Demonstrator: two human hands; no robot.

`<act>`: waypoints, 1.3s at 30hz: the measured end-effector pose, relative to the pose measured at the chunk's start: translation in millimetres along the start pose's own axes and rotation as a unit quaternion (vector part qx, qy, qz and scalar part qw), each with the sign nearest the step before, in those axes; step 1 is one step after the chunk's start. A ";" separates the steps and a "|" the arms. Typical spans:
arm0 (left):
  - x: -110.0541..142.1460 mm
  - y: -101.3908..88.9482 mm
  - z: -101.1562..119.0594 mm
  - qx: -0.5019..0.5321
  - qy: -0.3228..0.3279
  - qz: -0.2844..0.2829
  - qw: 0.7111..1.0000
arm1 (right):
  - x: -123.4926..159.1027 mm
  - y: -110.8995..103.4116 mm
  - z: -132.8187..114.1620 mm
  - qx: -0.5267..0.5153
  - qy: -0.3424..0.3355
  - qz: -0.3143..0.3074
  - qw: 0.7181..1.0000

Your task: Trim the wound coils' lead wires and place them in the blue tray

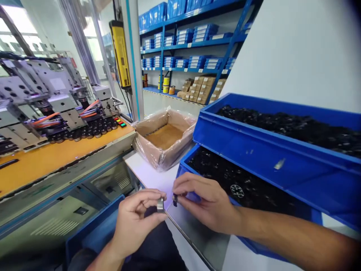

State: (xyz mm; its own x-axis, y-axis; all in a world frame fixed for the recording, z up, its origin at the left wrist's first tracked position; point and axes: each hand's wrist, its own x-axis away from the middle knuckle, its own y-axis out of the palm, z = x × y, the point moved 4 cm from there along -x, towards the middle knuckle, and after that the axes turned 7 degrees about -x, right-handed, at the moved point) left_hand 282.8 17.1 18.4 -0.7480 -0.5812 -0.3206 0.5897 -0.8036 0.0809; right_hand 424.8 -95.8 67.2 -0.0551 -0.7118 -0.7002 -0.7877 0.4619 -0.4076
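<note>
A tall blue metal shelving rack [237, 34] fills the background, carrying stacked blue plastic trays [204, 32] and brown cardboard cartons [199, 88]. At the left stands a grey-white metal machine [60, 79] over an orange tabletop [56, 154], where a row of small dark round pieces [84, 131] lies along the machine's front. At the right, a long blue plastic upper bin [254, 141] sits partly over a similar blue plastic lower bin [316, 217], both filled with small black parts. Beyond the hands, an open brown cardboard box lined with clear plastic film [148, 150] stands on a white tabletop [143, 169]. The person's right hand [208, 203] is in front of the lower bin; the left hand [135, 220] is just beside it, the fingertips of the two facing each other without touching. A pale round disc with holes [237, 191] shows in the lower bin. The left grip is pinched on a short silvery metal cylinder [160, 205], and the right grip is closed on a tiny black part [175, 200], held near the cylinder but apart from it.
</note>
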 end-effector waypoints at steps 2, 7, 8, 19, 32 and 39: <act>-3.4 1.9 -2.6 0.015 -0.010 -0.013 1.000 | -0.9 0.2 3.7 -0.009 0.005 0.001 1.000; -7.8 6.0 -5.0 0.050 -0.006 -0.027 0.998 | 2.5 3.5 8.7 -0.002 0.008 -0.005 1.000; -7.6 6.7 -5.4 0.051 -0.010 -0.024 0.998 | 3.5 4.1 8.9 -0.003 0.009 -0.006 1.000; -4.0 8.6 -9.8 0.084 -0.090 -0.011 0.992 | 5.9 8.4 6.6 -0.017 0.019 -0.023 0.999; 2.7 11.2 -14.9 0.093 -0.114 0.003 0.989 | 7.6 12.2 -4.5 0.021 -0.056 -0.077 0.995; 6.8 10.4 -12.8 0.105 -0.109 0.005 0.989 | 13.4 14.9 -9.9 0.172 -0.144 -0.066 0.972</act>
State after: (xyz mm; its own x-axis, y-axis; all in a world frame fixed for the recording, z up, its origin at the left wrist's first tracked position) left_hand 287.8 6.4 5.0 -0.8030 -0.5857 -0.1103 0.5393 -0.7929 0.2837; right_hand 406.2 -103.7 57.5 0.2465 -0.6216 -0.7435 -0.5221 0.5611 -0.6423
